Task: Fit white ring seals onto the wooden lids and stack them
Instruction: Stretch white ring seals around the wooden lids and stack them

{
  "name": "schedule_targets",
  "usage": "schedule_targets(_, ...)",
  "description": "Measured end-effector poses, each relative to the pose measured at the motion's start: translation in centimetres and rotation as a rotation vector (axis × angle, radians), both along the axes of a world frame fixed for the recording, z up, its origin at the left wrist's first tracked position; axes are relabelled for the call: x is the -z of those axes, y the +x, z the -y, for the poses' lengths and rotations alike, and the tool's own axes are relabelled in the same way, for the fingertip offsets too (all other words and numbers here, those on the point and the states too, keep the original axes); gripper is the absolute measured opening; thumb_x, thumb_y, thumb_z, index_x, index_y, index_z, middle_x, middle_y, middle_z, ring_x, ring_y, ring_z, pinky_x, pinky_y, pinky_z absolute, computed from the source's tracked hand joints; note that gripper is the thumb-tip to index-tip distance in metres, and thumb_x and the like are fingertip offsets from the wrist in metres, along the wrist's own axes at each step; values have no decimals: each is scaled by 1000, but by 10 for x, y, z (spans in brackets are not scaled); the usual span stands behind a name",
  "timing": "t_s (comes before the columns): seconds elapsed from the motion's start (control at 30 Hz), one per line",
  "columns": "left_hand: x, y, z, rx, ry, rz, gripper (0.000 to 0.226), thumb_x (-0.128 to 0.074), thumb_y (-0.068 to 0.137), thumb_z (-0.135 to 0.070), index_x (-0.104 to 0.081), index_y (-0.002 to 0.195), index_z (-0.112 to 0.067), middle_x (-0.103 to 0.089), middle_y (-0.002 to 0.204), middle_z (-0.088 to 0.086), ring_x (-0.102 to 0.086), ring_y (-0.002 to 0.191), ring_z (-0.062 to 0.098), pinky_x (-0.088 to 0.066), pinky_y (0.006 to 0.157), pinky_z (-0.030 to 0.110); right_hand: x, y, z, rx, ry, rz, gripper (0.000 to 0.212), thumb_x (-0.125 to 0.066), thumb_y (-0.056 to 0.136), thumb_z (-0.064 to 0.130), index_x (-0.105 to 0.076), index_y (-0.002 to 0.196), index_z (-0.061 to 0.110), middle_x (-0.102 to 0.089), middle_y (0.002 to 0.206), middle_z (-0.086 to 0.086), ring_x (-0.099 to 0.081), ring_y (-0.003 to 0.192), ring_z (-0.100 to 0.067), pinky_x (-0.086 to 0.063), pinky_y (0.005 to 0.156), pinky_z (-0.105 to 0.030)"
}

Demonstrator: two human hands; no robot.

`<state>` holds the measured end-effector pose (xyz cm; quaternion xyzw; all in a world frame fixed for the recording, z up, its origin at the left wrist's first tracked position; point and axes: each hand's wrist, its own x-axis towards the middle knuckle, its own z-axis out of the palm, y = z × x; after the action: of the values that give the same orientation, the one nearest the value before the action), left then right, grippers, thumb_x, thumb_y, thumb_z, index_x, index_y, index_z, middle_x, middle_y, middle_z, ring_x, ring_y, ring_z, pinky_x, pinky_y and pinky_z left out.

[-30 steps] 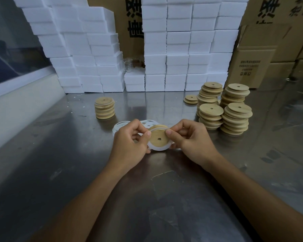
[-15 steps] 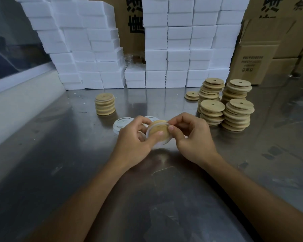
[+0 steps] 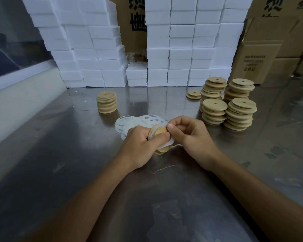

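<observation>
left hand (image 3: 141, 143): bare, no glove, ring or watch
right hand (image 3: 192, 135): bare, short trimmed thumbnail
forearms: both bare up to the frame edge, no sleeve or band in view

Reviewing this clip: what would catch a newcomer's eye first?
Centre frame, the left hand and right hand grip a wooden lid with a white ring seal. Loose seals lie just behind; lid stacks stand at right, white foam blocks behind.
</observation>
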<state>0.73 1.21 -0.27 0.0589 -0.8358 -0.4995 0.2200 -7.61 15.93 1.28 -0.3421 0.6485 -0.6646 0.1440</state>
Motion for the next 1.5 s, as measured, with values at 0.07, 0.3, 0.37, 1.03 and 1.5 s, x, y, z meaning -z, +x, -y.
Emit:
schedule_targets(0.07,1,-1,1,-10,24,-17,42,-64,78,-47,-76,81,-7,-75,82,10,-70,84,25,-54,80,52,-1,-1,0,-25,8,58,9,-57,96,3,-63,92,-2,-66,66,-5,-61,60,-8,-51,57,-19)
schedule_targets(0.3,3,0,0,-16,-60,-91,62,-58,76,-60,-72,79,1,-71,79,21,-67,78,35,-52,71,54,-5,-9,-7,-102,41,244,11,-59,92,-1,-66,85,1,-70,73,-10,-67,72,-19,-60,72,-35)
schedule_targets(0.37,3,0,0,-26,-69,-98,64,-57,75,-61,-72,77,1,-70,77,21,-66,77,35,-52,70,54,-5,-10,-8,-110,50,265,12,-59,92,-1,-66,83,3,-70,75,-12,-68,75,-22,-60,76,-38)
schedule_targets(1.03,1,-5,-11,-223,-171,-376,63,-53,89,-49,-59,59,6,-55,55,17,-52,56,29,-44,59,44,-8,-4,-1,-120,-75,487,18,-55,96,5,-66,83,2,-73,88,-19,-73,86,-29,-61,70,-34)
schedule_targets(1.5,4,-3,-12,-15,-67,-99,40,-58,78,-51,-72,87,-14,-71,77,5,-69,75,19,-56,71,46,-2,11,2,172,7,-432,9,-56,94,-1,-60,88,4,-63,74,1,-61,68,-8,-50,61,-25)
